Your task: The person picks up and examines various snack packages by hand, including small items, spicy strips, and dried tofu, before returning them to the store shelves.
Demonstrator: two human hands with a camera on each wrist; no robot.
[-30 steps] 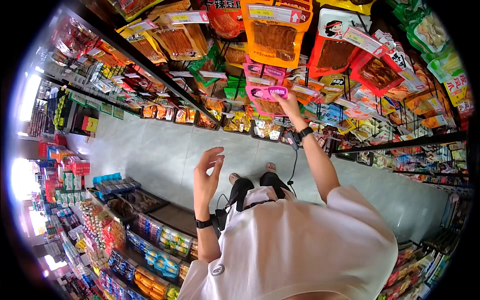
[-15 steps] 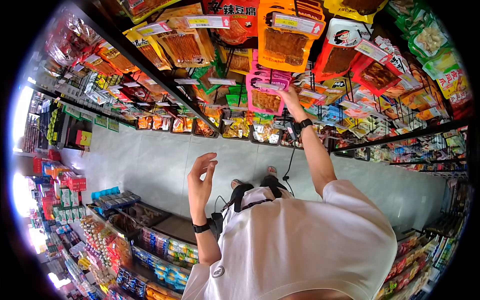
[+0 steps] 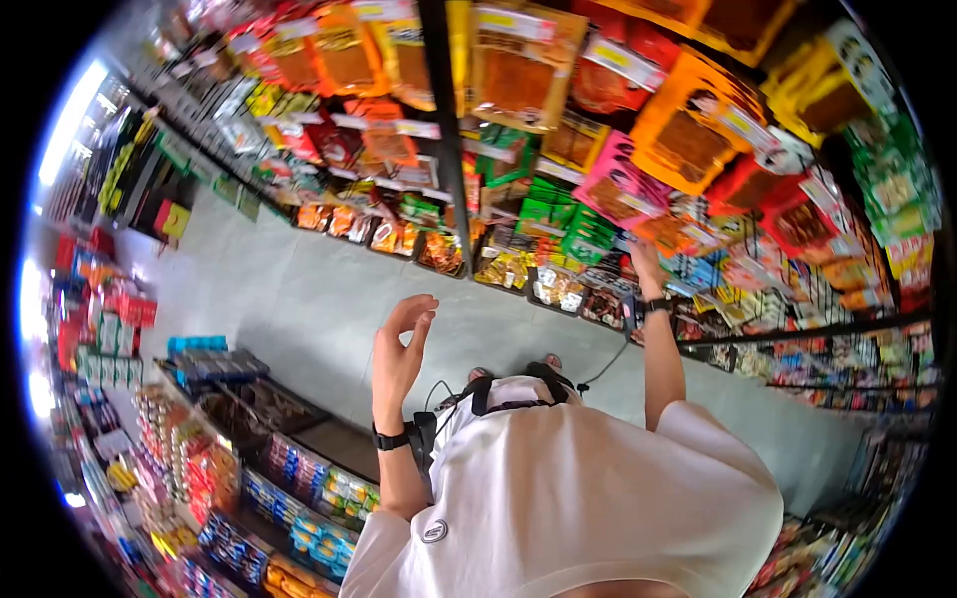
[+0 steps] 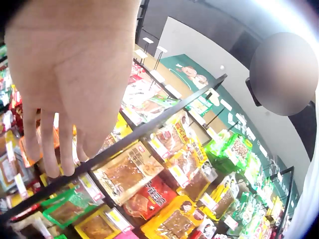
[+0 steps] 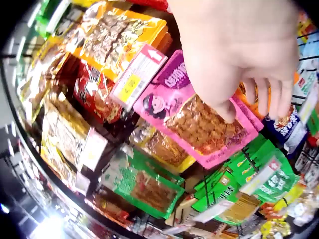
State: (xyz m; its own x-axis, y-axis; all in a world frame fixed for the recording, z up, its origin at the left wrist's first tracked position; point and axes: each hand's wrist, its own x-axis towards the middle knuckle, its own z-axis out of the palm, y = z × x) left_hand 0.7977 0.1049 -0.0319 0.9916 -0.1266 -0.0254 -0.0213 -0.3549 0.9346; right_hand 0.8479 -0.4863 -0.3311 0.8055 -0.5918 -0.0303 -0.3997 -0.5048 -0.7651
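Note:
In the head view, a pink snack packet hangs on the rack. My right hand is just below it, fingers pointing toward the lower goods. The right wrist view shows this pink packet close up, with the thumb overlapping its front. My other right fingers hang loosely to its right, with nothing seen between them. Green packets hang beneath. My left hand is held up over the floor, fingers loosely bent and holding nothing; in the left wrist view its fingers hang down in front of the racks.
Orange packets hang above the pink one. A black rack post rises to its left. Trays of small packs line the foot of the rack. Behind me on the left stands a low shelf of goods. Grey tiled floor lies between.
The right hand has come off the pink packet it was gripping and moved lower. The pink packet hangs on the rack. The head view has turned; the left hand keeps its pose.

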